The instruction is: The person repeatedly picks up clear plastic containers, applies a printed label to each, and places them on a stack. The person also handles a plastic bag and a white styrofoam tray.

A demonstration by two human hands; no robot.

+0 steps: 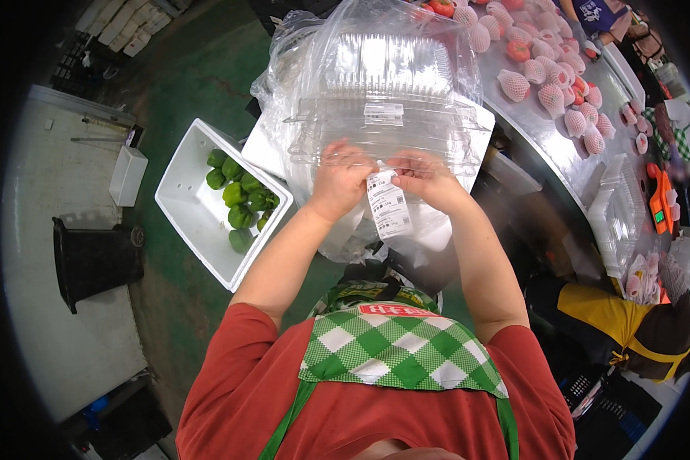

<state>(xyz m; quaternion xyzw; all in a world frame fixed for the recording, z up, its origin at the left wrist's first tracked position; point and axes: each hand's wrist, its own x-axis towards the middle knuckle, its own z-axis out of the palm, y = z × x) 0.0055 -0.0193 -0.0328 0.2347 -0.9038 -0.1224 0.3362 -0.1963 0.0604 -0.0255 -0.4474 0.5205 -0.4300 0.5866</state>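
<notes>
A strip of printed white labels hangs down between my two hands. My left hand pinches the top left of the strip between thumb and fingers. The thumb and fingers of my right hand are at its top right edge, gripping it there. Just beyond my fingers lie clear plastic clamshell containers, and one bears a stuck label. More nested clear containers sit behind them inside a clear plastic bag. A white foam box shows under the bag.
At my left stands a white foam box with green bell peppers. Right of me, a metal table bears tomatoes in foam nets, stacked clear containers and an orange scale. Co-workers stand around it.
</notes>
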